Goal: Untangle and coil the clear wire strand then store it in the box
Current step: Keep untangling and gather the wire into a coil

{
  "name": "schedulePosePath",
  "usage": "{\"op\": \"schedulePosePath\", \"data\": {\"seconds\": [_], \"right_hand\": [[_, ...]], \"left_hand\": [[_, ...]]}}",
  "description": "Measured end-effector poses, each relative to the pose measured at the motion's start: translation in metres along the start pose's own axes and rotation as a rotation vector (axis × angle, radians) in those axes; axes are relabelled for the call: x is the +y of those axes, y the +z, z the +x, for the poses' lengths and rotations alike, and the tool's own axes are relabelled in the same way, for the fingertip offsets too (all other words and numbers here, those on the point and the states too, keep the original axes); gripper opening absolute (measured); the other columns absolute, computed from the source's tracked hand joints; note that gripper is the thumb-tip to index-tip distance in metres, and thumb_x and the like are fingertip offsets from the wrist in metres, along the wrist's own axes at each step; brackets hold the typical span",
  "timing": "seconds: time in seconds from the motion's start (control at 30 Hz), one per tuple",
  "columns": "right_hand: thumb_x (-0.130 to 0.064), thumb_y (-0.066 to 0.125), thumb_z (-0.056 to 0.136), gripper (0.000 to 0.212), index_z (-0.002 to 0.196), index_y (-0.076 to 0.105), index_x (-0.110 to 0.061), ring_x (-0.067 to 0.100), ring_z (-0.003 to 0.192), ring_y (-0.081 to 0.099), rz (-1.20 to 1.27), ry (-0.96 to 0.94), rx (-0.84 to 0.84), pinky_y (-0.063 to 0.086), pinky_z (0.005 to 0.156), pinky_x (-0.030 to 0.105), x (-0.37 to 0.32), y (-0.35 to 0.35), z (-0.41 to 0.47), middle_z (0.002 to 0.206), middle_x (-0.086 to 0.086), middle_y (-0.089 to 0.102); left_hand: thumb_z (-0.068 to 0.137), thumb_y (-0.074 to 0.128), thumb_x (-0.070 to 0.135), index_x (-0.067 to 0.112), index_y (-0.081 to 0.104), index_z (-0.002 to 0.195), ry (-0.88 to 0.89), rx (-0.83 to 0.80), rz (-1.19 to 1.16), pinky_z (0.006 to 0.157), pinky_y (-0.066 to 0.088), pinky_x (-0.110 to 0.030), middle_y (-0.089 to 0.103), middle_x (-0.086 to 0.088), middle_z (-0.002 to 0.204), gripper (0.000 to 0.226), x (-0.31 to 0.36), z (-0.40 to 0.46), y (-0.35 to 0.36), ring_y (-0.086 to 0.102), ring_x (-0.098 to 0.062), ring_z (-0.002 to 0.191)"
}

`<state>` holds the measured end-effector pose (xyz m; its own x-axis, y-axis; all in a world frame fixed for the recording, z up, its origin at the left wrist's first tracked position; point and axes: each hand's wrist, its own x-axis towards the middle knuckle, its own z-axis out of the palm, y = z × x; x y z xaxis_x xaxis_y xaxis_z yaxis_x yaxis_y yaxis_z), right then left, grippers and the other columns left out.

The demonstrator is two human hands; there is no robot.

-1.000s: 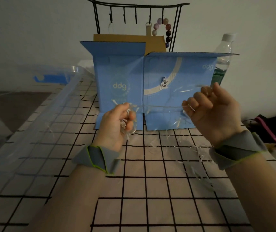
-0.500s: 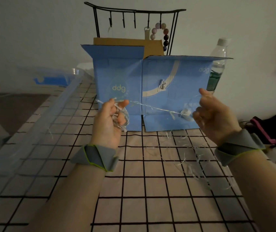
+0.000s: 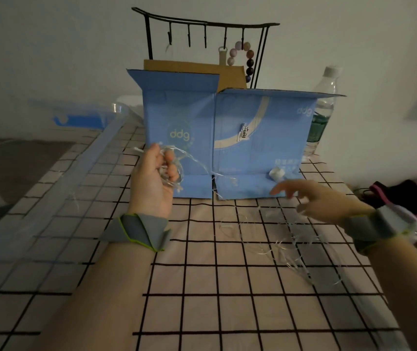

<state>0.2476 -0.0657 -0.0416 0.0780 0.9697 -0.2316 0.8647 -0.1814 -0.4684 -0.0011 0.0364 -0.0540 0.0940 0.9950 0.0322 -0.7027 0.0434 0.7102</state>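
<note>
The left hand is raised in front of the box, near its left panel, fingers curled round a small coil of the clear wire. From there the wire sags down past the box's front and spreads in loose tangles on the checked cloth, to the right of the box's base. The right hand hovers low over that tangle, blurred, fingers spread and gripping nothing. A small white piece hangs before the box's lower right.

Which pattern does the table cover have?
The table cover is pale pinkish with a black grid, seen in the head view.
</note>
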Motion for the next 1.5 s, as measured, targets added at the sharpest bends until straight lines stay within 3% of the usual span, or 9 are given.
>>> {"op": "schedulePosePath", "data": {"seconds": [0.13,0.3,0.43,0.53,0.73,0.97,1.23,1.37,1.5], "right_hand": [[0.013,0.036,0.076,0.076,0.128,0.04,-0.042,0.021,0.134,0.029,-0.268,0.02,-0.151,0.027,0.111,0.035,-0.01,-0.008,-0.001,0.147,-0.005,0.027],[-0.004,0.044,0.092,0.038,0.125,0.05,-0.02,0.011,0.121,0.045,-0.08,-0.288,0.257,0.03,0.097,0.018,-0.063,0.012,0.002,0.13,-0.003,0.05],[-0.013,0.046,0.094,0.036,0.13,0.047,-0.016,0.016,0.122,0.046,0.125,-0.35,0.32,0.028,0.093,0.014,-0.094,0.044,0.029,0.132,0.002,0.052],[-0.005,0.055,0.088,0.036,0.122,0.054,-0.016,0.014,0.103,0.055,0.204,-0.327,0.188,0.041,0.096,0.026,-0.097,0.049,0.045,0.111,-0.001,0.061],[-0.012,0.058,0.088,0.014,0.076,0.064,-0.016,0.009,0.059,0.047,0.606,-0.326,0.174,0.042,0.06,0.023,-0.09,0.049,0.04,0.069,0.002,0.057],[-0.01,0.056,0.087,0.014,0.08,0.067,-0.014,0.004,0.043,0.029,0.949,-0.265,0.265,0.024,0.041,0.016,-0.069,0.033,0.02,0.044,-0.012,0.041],[-0.02,0.048,0.083,0.022,0.065,0.06,-0.013,0.019,0.082,0.067,1.441,-0.274,0.058,0.056,0.083,0.032,-0.063,0.034,0.017,0.073,0.004,0.067],[-0.029,0.063,0.076,0.027,0.054,0.051,-0.02,0.006,0.039,0.03,1.727,-0.38,-0.199,0.047,0.046,0.016,-0.05,0.024,0.018,0.046,-0.008,0.03],[-0.028,0.075,0.067,0.025,0.061,0.052,-0.021,0.001,0.038,0.019,1.42,-0.319,-0.078,0.022,0.034,0.013,-0.027,0.01,0.011,0.047,-0.012,0.026]], "left_hand": [[0.096,0.04,0.018,0.022,0.054,0.049,0.027,-0.069,0.079,0.038,0.031,-0.016,0.053,0.006,0.05,0.05,0.0,-0.005,0.005,0.036,-0.005,0.035],[0.097,0.037,0.02,0.021,0.054,0.04,0.015,-0.173,0.107,0.039,0.028,-0.016,0.053,0.007,0.053,0.06,0.002,-0.009,0.008,0.034,-0.005,0.037],[0.097,0.035,0.021,0.021,0.053,0.044,-0.014,-0.239,0.088,0.039,0.024,-0.016,0.049,0.008,0.052,0.056,0.004,-0.011,0.008,0.032,-0.004,0.035],[0.097,0.032,0.021,0.022,0.049,0.038,-0.028,-0.246,0.061,0.038,0.024,-0.015,0.046,0.009,0.05,0.061,0.005,-0.012,0.009,0.029,-0.003,0.033],[0.097,0.032,0.022,0.023,0.045,0.042,-0.055,-0.182,-0.06,0.036,0.023,-0.014,0.043,0.009,0.048,0.056,0.009,-0.008,0.007,0.027,-0.003,0.031],[0.097,0.035,0.023,0.019,0.035,0.06,-0.069,-0.049,-0.104,0.038,0.019,-0.015,0.045,0.009,0.046,0.037,0.005,-0.002,0.001,0.027,-0.003,0.031],[0.097,0.036,0.023,0.019,0.037,0.062,-0.094,-0.068,-0.04,0.038,0.019,-0.015,0.045,0.009,0.047,0.035,-0.003,-0.005,0.003,0.026,-0.003,0.031],[0.097,0.035,0.023,0.019,0.04,0.059,-0.091,-0.03,-0.11,0.036,0.02,-0.014,0.045,0.009,0.046,0.038,0.0,0.002,-0.004,0.027,-0.003,0.032],[0.096,0.036,0.024,0.019,0.043,0.055,-0.071,0.008,-0.133,0.035,0.02,-0.014,0.045,0.009,0.046,0.042,0.001,0.007,-0.007,0.027,-0.003,0.032]]}}
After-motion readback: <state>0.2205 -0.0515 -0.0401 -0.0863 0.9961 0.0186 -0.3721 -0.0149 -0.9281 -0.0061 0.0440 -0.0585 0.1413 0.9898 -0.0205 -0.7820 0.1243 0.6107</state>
